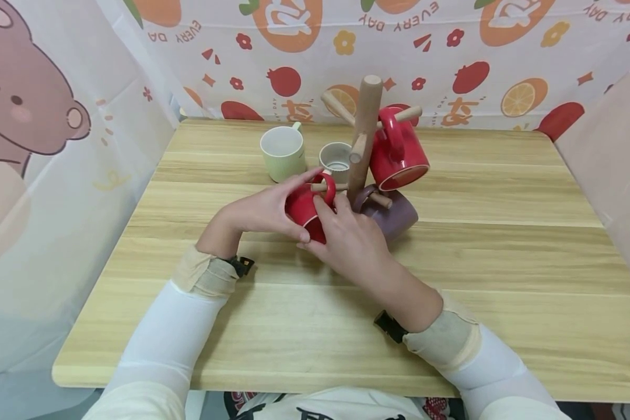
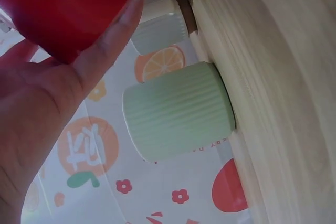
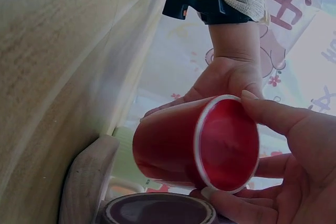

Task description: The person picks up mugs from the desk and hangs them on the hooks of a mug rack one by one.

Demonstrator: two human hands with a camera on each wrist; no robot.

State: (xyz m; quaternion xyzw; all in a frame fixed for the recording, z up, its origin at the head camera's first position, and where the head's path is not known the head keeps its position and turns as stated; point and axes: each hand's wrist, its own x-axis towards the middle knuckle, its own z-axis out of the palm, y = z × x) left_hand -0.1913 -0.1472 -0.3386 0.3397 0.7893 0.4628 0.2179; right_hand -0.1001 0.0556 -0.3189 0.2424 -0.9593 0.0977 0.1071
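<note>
A red mug is tilted in front of the wooden mug tree, its handle looped around a lower left peg. My left hand grips the mug's body from the left, thumb below and fingers above. On the other side, my right hand pinches the white-edged rim of the mug, thumb on one side and fingers on the other. Close by my right hand hangs a purple mug on another low peg. A second red mug hangs from an upper right peg.
Behind my left hand a light green mug stands upright on the wooden table. Beside it, just behind the mug tree, is a small greyish cup. A fruit-printed curtain borders the table's back edge.
</note>
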